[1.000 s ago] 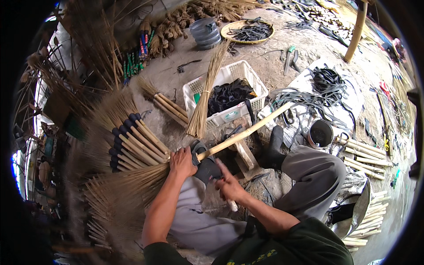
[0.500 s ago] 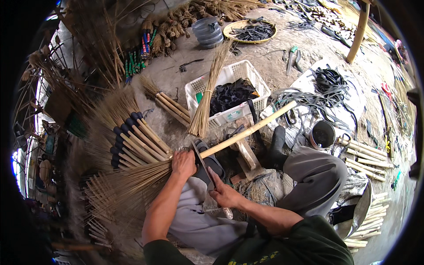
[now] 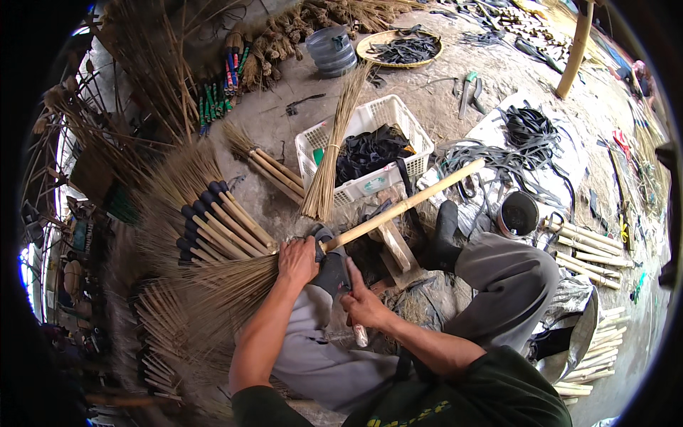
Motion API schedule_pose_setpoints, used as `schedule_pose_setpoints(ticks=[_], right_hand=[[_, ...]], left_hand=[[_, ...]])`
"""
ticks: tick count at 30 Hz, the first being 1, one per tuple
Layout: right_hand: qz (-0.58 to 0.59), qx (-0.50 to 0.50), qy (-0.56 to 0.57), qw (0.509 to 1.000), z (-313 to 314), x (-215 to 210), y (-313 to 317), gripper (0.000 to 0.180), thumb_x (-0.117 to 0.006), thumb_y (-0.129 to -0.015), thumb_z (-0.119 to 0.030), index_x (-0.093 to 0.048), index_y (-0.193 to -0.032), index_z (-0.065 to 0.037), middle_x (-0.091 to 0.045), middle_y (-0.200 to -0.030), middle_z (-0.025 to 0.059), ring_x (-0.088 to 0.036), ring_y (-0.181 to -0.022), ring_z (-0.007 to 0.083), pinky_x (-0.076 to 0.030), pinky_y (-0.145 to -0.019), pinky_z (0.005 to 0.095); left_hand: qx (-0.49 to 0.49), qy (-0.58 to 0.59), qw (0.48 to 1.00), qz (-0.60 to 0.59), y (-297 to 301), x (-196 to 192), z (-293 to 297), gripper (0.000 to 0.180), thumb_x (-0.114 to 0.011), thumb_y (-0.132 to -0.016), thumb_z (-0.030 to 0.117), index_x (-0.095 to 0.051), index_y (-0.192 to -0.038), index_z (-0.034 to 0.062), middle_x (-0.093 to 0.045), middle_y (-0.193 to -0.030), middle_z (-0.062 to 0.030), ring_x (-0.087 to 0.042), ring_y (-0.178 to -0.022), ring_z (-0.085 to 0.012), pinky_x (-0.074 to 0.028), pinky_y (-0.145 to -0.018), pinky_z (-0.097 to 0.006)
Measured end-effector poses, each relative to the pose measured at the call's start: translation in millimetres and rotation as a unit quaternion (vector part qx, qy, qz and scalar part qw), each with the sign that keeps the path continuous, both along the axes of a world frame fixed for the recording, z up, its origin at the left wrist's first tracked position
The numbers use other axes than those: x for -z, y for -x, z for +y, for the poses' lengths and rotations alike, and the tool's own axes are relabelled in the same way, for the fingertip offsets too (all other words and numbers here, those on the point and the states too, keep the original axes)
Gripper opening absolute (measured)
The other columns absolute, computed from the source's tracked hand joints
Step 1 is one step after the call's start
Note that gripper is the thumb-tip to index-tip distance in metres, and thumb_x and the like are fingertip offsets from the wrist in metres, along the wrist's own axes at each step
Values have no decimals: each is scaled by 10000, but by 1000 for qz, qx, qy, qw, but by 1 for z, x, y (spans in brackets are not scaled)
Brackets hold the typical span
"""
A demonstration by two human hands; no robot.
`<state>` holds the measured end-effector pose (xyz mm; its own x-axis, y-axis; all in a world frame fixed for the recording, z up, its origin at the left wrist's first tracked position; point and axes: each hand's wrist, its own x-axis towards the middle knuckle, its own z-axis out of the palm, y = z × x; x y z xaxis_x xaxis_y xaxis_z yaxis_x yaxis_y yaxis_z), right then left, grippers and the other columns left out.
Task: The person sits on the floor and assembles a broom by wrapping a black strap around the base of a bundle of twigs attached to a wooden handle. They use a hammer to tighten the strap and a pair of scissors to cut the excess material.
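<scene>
My left hand point(image 3: 297, 262) is closed around the bound neck of a grass broom. The broom's loose bristles point(image 3: 220, 292) fan out to the left. From the neck its pale bamboo handle point(image 3: 405, 205) runs up to the right, over a wooden block point(image 3: 395, 248). My right hand point(image 3: 364, 304) grips a knife, the end of whose light-coloured handle point(image 3: 361, 336) sticks out below the fist. The narrow blade point(image 3: 344, 276) points up beside the neck, just below the bamboo and apart from it. Its tip is hard to make out.
A white plastic basket point(image 3: 425, 146) holds black rubber strips, with a tied grass bundle point(image 3: 333, 149) leaning on it. Several black-necked brooms point(image 3: 231, 228) lie at the left. Bamboo sticks point(image 3: 583, 245) and a dark bucket point(image 3: 518, 213) are at the right, near rubber strips point(image 3: 491, 171).
My right hand has drawn the knife down, away from the bamboo handle it stood against. The handle's far end has shifted slightly right and up. My left hand keeps its hold on the broom.
</scene>
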<state>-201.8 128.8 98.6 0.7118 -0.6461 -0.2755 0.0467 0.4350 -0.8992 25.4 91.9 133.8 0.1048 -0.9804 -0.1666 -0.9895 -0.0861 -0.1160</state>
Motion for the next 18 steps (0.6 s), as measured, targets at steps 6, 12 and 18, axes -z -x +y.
schedule_pose_setpoints(ticks=[6,12,18], right_hand=[[21,-37,-80,996,-9,-2,13,898,-550,-953,-134,-23,-1679,-172,-599,-861,109,-569,-607,169,-534,-577,358],[34,-183,45,982,-7,0,22,913,-547,-979,-136,44,-1674,-172,-629,-930,140,-583,-589,177,-518,-562,350],[29,-129,-52,990,-15,33,24,481,-518,-1068,-234,-336,-1490,-92,-644,-922,125,-607,-639,179,-550,-600,350]], left_hand=[[-5,-60,998,-6,-8,4,5,416,-788,-716,255,-664,-1036,21,-682,-1167,-183,-634,-1155,-369,-424,-1065,-520],[-53,-93,994,34,-12,3,-1,413,-791,-720,224,-658,-1054,23,-728,-1014,-245,-699,-1011,-434,-534,-931,-527],[-60,-84,991,89,-2,-9,-3,658,-831,-726,425,-655,-1213,19,-735,-1045,-265,-708,-1030,-436,-557,-921,-514]])
